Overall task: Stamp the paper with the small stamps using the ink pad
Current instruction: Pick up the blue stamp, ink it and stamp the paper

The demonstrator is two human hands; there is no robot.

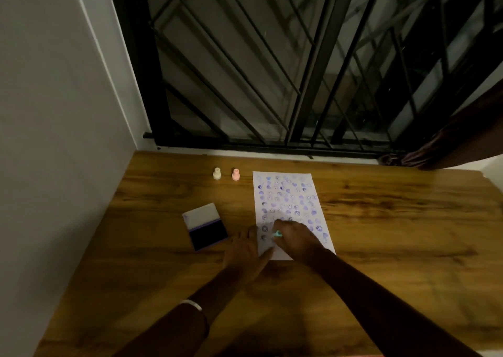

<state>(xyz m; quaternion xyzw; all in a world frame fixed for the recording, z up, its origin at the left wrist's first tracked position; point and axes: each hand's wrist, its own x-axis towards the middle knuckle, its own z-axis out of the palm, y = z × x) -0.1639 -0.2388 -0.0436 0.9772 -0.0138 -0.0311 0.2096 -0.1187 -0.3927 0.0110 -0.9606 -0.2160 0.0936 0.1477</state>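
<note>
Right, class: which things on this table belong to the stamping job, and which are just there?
In the job: paper, teal stamp in the right hand, ink pad, cream stamp, pink stamp, left hand steadying the sheet.

Just there: window grille, curtain, wall.

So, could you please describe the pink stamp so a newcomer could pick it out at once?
Start at the paper on the table. Just left of its far corner stand two small stamps, side by side. The pink stamp is the one nearer the paper; its neighbour, the cream stamp, is paler.
</note>
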